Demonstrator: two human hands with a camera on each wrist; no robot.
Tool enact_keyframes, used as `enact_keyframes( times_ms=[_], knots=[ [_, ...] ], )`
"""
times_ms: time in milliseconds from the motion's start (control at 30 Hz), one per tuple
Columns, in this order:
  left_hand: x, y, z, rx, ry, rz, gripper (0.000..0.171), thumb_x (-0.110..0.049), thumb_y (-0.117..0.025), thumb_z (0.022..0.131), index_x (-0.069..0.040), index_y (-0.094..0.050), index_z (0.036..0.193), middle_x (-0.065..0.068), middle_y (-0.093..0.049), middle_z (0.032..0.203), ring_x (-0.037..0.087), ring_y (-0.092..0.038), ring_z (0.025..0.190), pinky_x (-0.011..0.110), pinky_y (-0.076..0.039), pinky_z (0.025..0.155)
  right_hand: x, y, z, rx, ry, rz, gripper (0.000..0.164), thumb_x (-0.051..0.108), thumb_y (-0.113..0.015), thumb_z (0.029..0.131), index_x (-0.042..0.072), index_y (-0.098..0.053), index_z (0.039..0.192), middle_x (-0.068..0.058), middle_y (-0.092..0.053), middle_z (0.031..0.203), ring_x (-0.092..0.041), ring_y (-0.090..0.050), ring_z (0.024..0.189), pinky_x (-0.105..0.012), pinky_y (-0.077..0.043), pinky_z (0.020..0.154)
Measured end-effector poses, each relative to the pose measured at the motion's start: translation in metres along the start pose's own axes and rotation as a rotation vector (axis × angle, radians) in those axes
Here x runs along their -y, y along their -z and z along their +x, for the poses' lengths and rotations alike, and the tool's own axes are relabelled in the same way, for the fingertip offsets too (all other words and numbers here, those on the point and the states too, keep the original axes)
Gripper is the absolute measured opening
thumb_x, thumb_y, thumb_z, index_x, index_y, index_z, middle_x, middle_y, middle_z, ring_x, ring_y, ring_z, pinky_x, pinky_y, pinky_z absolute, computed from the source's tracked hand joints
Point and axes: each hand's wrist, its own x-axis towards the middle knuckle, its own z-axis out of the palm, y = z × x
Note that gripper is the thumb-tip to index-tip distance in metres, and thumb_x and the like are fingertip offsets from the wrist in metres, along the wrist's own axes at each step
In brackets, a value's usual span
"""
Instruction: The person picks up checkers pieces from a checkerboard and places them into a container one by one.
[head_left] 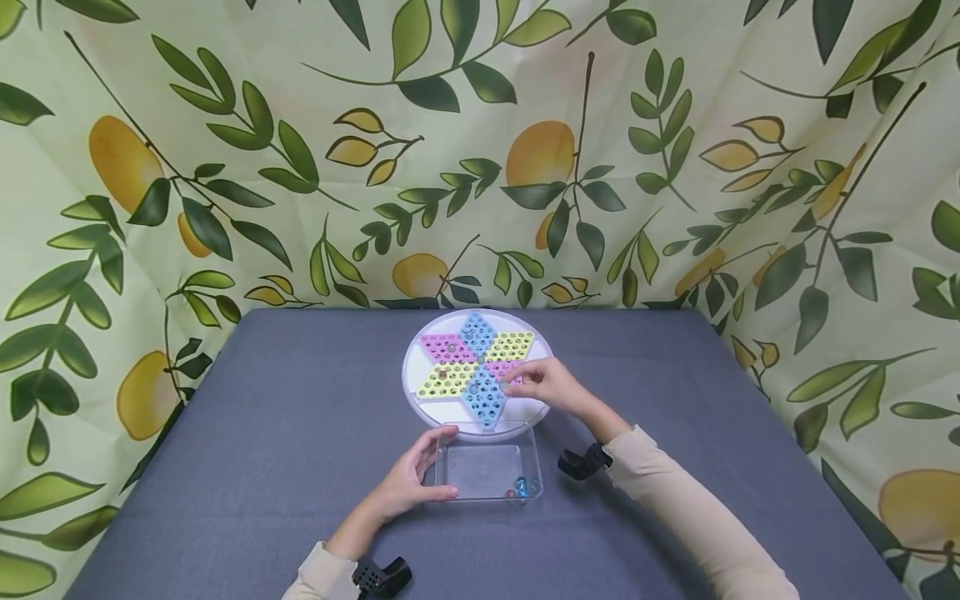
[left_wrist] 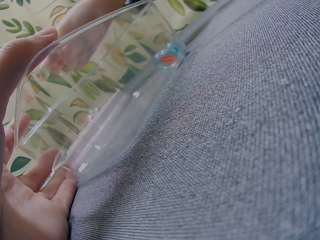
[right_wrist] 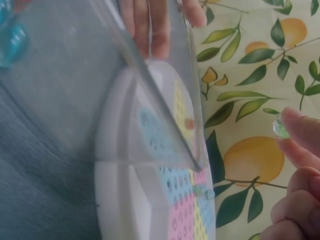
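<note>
A white round Chinese checkers board [head_left: 411, 367] carries a star of blue, pink and yellow sections, with several marbles on its holes. My right hand [head_left: 551, 385] is over the board's right side, pinching a clear greenish marble [right_wrist: 281, 127] between thumb and fingertip. At the board's near edge stands a clear plastic box [head_left: 480, 473]. My left hand [head_left: 411, 477] holds it by its left side, thumb at the near corner and fingers around the far one. Blue and reddish marbles [head_left: 521, 486] lie grouped in the box's near right corner.
A dark blue-grey cloth [head_left: 315, 392] covers the table. Behind it hangs a cream fabric [head_left: 465, 225] printed with leaves and orange fruit. Black wrist devices [head_left: 585, 461] are strapped to both wrists, below light sleeves.
</note>
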Motion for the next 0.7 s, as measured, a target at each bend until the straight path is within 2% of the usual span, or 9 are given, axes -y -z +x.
enact_keyframes(
  times_ms=[333, 400, 567, 633, 700],
  knots=[
    [0.0, 0.0, 0.0, -0.003, 0.011, 0.002, 0.082, -0.008, -0.078, 0.076, 0.003, -0.033, 0.143, 0.031, -0.028, 0.152, -0.015, -0.037, 0.131, 0.0, -0.023, 0.109, -0.004, -0.009, -0.013, 0.04, 0.009, 0.018, 0.022, 0.005, -0.074, 0.08, -0.008, -0.071, 0.097, 0.009, -0.041, 0.056, 0.003, -0.031, 0.051, -0.014, -0.025, 0.047],
    [0.0, 0.0, 0.0, -0.004, 0.013, 0.002, 0.082, -0.008, -0.078, 0.076, 0.003, -0.033, 0.143, 0.031, -0.028, 0.152, -0.015, -0.037, 0.131, 0.0, -0.023, 0.109, 0.007, -0.008, -0.018, 0.045, -0.002, 0.017, 0.021, 0.003, -0.074, 0.08, -0.01, -0.07, 0.097, 0.008, -0.042, 0.056, 0.003, -0.031, 0.051, -0.013, -0.025, 0.048],
    [0.0, 0.0, 0.001, -0.007, 0.008, 0.004, 0.081, -0.006, -0.077, 0.075, 0.002, -0.033, 0.143, 0.031, -0.029, 0.152, -0.016, -0.036, 0.131, 0.0, -0.024, 0.108, 0.008, -0.01, -0.024, 0.054, -0.021, 0.017, 0.02, 0.002, -0.073, 0.08, -0.01, -0.07, 0.096, 0.008, -0.043, 0.056, 0.003, -0.032, 0.051, -0.012, -0.026, 0.048],
    [0.001, 0.0, 0.001, -0.007, 0.011, 0.008, 0.081, -0.006, -0.077, 0.076, 0.002, -0.034, 0.143, 0.031, -0.03, 0.152, -0.016, -0.036, 0.13, 0.0, -0.023, 0.108, -0.003, -0.012, -0.023, 0.057, -0.018, 0.023, 0.02, 0.004, -0.075, 0.079, -0.007, -0.071, 0.095, 0.009, -0.044, 0.056, 0.003, -0.033, 0.05, -0.012, -0.026, 0.048],
    [0.002, 0.0, 0.001, -0.007, 0.01, 0.016, 0.08, -0.005, -0.077, 0.076, 0.002, -0.034, 0.143, 0.031, -0.03, 0.152, -0.016, -0.036, 0.131, 0.0, -0.023, 0.109, -0.005, -0.012, -0.025, 0.066, -0.01, 0.037, 0.02, 0.005, -0.076, 0.079, -0.007, -0.072, 0.095, 0.01, -0.044, 0.056, 0.003, -0.033, 0.051, -0.012, -0.026, 0.048]
  ],
)
